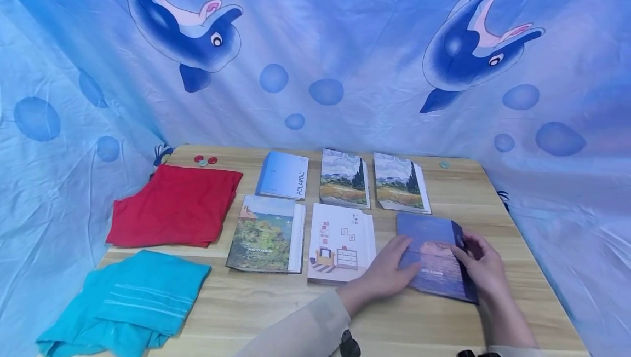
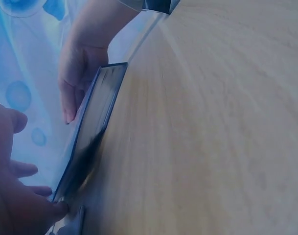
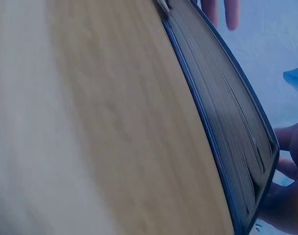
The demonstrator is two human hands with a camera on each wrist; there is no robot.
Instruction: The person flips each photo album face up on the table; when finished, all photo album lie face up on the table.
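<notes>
A blue-purple photo album (image 1: 434,269) with a pink patch on its cover lies at the right of the table, slightly turned. My left hand (image 1: 389,269) is at its left edge, fingers fairly straight and spread, fingertips over the cover's border. In the left wrist view, that hand's thumb (image 2: 59,209) is right at the album's near corner. My right hand (image 1: 483,264) grips the dark spine side, thumb on the cover and fingers bent down along the edge. The right wrist view shows the page edges (image 3: 217,98) between the dark covers.
A white album (image 1: 340,242) and a garden-picture album (image 1: 261,236) lie left. Behind are a blue Polaroid album (image 1: 283,173) and two landscape albums (image 1: 343,176). Red cloth (image 1: 177,203) and turquoise cloth (image 1: 138,297) lie far left. Small red buttons (image 1: 212,160) and a green one (image 1: 444,165) sit behind.
</notes>
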